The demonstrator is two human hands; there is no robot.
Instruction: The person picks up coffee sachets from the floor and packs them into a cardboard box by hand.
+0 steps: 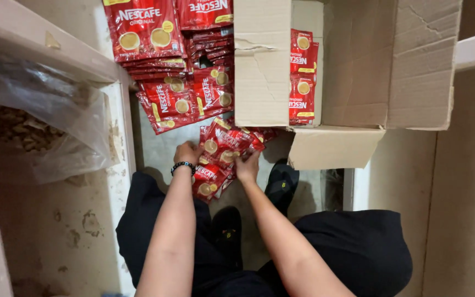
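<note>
A bunch of red sachets [224, 147] is held low over the floor [163, 148], gripped from both sides. The left hand [188, 152], with a beaded bracelet [183, 165] on its wrist, is closed on the bunch's left edge; the right hand [247, 166] is closed on its lower right edge. More sachets are stacked in piles [163, 60] beyond the hands. An open cardboard box [358, 66] lies just to the right, with sachets seen inside. A plastic bag [45, 115] is seen at left.

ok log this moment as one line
left hand: holds red sachets | right hand: holds same bunch | behind: stacked sachets, open cardboard box
</note>
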